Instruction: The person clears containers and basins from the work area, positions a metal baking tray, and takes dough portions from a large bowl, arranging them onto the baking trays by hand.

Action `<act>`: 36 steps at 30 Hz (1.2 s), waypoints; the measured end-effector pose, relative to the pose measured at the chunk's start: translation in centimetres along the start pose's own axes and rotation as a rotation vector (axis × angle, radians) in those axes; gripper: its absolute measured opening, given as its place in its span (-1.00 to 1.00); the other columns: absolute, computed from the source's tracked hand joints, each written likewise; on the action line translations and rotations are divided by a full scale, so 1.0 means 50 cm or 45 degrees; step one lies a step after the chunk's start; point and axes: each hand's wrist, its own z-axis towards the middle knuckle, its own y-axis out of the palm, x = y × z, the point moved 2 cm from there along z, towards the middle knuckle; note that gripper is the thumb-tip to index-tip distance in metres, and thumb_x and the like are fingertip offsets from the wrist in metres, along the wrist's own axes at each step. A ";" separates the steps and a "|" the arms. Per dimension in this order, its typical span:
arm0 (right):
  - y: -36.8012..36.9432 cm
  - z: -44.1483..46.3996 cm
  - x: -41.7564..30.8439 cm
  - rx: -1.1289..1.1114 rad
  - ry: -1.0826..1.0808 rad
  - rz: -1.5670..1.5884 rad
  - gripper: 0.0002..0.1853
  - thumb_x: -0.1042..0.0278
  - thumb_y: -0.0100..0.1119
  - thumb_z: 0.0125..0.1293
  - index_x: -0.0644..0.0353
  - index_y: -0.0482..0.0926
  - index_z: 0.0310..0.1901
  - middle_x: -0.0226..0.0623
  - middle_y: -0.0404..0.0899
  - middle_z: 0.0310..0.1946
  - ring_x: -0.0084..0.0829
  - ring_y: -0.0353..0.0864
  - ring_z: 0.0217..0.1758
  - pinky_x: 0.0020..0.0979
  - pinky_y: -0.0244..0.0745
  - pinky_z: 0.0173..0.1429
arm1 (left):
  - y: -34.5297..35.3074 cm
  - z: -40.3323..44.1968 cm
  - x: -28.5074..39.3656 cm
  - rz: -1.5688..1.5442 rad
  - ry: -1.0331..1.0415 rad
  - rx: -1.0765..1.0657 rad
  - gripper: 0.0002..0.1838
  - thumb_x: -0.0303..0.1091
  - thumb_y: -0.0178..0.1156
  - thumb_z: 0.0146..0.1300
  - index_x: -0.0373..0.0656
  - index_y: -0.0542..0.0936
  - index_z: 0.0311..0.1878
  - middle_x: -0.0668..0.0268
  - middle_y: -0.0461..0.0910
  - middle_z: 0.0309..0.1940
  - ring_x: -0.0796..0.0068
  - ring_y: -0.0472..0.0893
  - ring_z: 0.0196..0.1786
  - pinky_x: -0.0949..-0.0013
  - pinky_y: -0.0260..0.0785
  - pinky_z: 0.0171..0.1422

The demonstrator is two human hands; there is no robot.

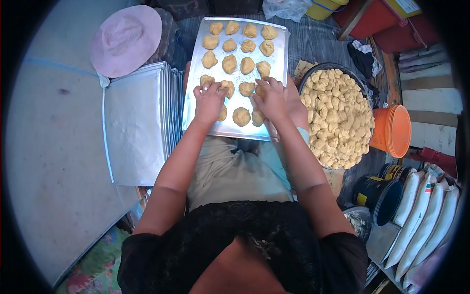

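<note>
Across my lap lies a metal tray (pixel 220 63) with rows of rounded dough pieces (pixel 229 63). My left hand (pixel 209 102) is over the tray's left side, its curled fingers touching dough pieces in the fourth row. My right hand (pixel 272 99) is at the tray's right side, fingers bent against a dough piece (pixel 260 90) that they partly cover. Between the hands sits another dough piece (pixel 246 88). Nearer me, a larger one (pixel 241 116) rests on the metal. To the right stands a round basin (pixel 306 78) heaped with dough lumps (pixel 338 117).
Stacked metal trays (pixel 134 122) stand at the left, beside a pink hat (pixel 126 41). On the right are an orange bucket (pixel 391 131), a dark bucket (pixel 384 198) and white filled bags (pixel 423 220). Red containers (pixel 362 22) stand at the upper right.
</note>
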 end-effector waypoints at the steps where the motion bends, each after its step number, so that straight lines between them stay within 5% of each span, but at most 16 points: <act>1: 0.002 -0.008 0.016 -0.037 0.113 0.013 -0.49 0.24 0.41 0.07 -0.02 0.62 0.13 -0.26 0.50 0.14 -0.25 0.41 0.20 -0.17 0.21 0.29 | 0.000 -0.002 0.006 0.028 0.028 0.021 -0.65 -0.21 0.29 0.19 -0.03 0.66 0.05 0.27 0.57 0.06 0.22 0.44 0.23 0.01 0.03 0.31; 8: -0.050 -0.048 0.010 0.017 -0.001 0.107 -0.52 0.32 0.37 0.10 0.10 0.58 0.11 -0.17 0.49 0.09 -0.09 0.44 0.17 -0.17 0.42 0.20 | -0.053 -0.094 0.050 -0.222 -0.047 0.098 -0.68 -0.32 0.26 0.16 -0.10 0.63 0.01 0.19 0.57 -0.04 0.10 0.49 0.07 0.09 0.29 0.11; 11: -0.054 -0.097 -0.018 -0.369 0.132 0.308 -0.54 0.36 0.36 0.10 0.16 0.55 0.08 -0.15 0.49 0.03 -0.07 0.44 0.16 -0.17 0.42 0.20 | -0.001 -0.138 0.028 -0.232 -0.044 0.037 -0.67 -0.29 0.31 0.14 -0.11 0.62 -0.01 0.21 0.54 -0.05 0.13 0.48 0.11 0.08 0.30 0.11; 14: -0.008 -0.139 -0.001 -0.324 -0.055 0.254 -0.55 0.38 0.36 0.08 0.21 0.54 0.05 -0.15 0.49 0.00 -0.07 0.44 0.14 -0.20 0.42 0.20 | -0.022 -0.131 0.036 -0.180 -0.102 -0.101 -0.62 -0.27 0.31 0.15 -0.09 0.61 0.05 0.22 0.54 0.01 0.16 0.48 0.14 0.06 0.28 0.16; 19: -0.057 -0.101 -0.007 -0.417 -0.069 0.271 -0.55 0.39 0.36 0.08 0.22 0.56 0.05 -0.12 0.49 0.04 -0.03 0.49 0.11 -0.17 0.46 0.18 | -0.044 -0.089 0.113 -0.275 0.207 -0.046 -0.54 -0.16 0.29 0.19 -0.03 0.56 0.16 0.22 0.50 0.17 0.19 0.46 0.22 0.02 0.15 0.28; 22: -0.015 -0.005 0.067 -0.029 0.146 0.331 -0.49 0.32 0.35 0.09 0.22 0.56 0.12 -0.03 0.52 0.06 0.01 0.57 0.05 -0.16 0.49 0.18 | 0.002 -0.090 0.131 -0.266 0.248 -0.279 -0.52 -0.13 0.30 0.20 -0.01 0.56 0.19 0.19 0.47 0.20 0.18 0.43 0.26 -0.01 0.12 0.31; 25: -0.048 0.086 0.030 0.140 0.244 0.129 -0.48 0.33 0.41 0.07 0.18 0.58 0.12 -0.03 0.48 0.06 -0.03 0.53 0.12 -0.18 0.46 0.22 | -0.052 -0.056 0.145 -0.402 0.147 -0.094 -0.51 -0.14 0.29 0.21 -0.02 0.55 0.21 0.17 0.45 0.21 0.17 0.42 0.27 -0.01 0.12 0.32; 32: 0.030 0.145 0.106 0.031 0.361 0.260 -0.42 0.34 0.42 0.08 0.17 0.54 0.19 -0.06 0.48 0.07 -0.04 0.54 0.13 -0.20 0.46 0.24 | -0.030 0.142 -0.004 -0.258 -0.050 0.078 -0.59 -0.36 0.18 0.24 -0.13 0.56 0.18 0.12 0.45 0.20 0.03 0.46 0.24 0.01 0.26 0.32; 36: 0.024 0.124 0.087 0.147 0.306 0.330 -0.46 0.33 0.42 0.09 0.15 0.58 0.15 -0.08 0.50 0.04 -0.06 0.56 0.09 -0.20 0.48 0.20 | 0.026 0.187 -0.023 -0.335 -0.004 -0.113 -0.63 -0.43 0.16 0.23 -0.19 0.58 0.13 0.05 0.47 0.19 -0.03 0.50 0.19 0.06 0.37 0.29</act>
